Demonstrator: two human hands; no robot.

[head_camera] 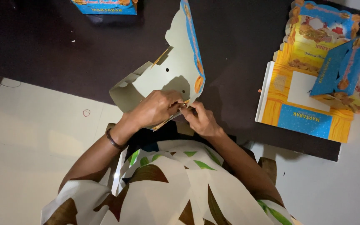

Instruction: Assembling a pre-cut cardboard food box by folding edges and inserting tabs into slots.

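left hand (154, 109): clenched on the lower edge of the box blank (171, 77), knuckles up, fingers curled over the card near its bottom corner
right hand (201, 120): pinching the same corner from the other side, fingertips touching the left hand's
box blank: half-folded card, plain grey inside facing up, blue and orange print showing along the raised right edge; one panel stands upright, the rest slopes down to the left (two small round holes in the grey face)
position: blank is held just above the near edge of the table (63, 50), right in front of the person's chest
table: dark, nearly black top; pale floor (30, 137) on both sides
bracelet (113, 141): dark band on the left wrist
flat stack (301, 104): unfolded printed blanks, yellow and blue, lying at the right end of the table, well apart from the hands
folded boxes (346, 71): two made-up ones resting on the far part of the flat stack, the blue one tilted against the other
far box (105, 6): blue one at the top edge of view, cut off by the frame
rubber band (86, 112): small reddish loop on the floor, left of the left arm
clothing: white top with brown and green leaf shapes, fills the bottom of the view
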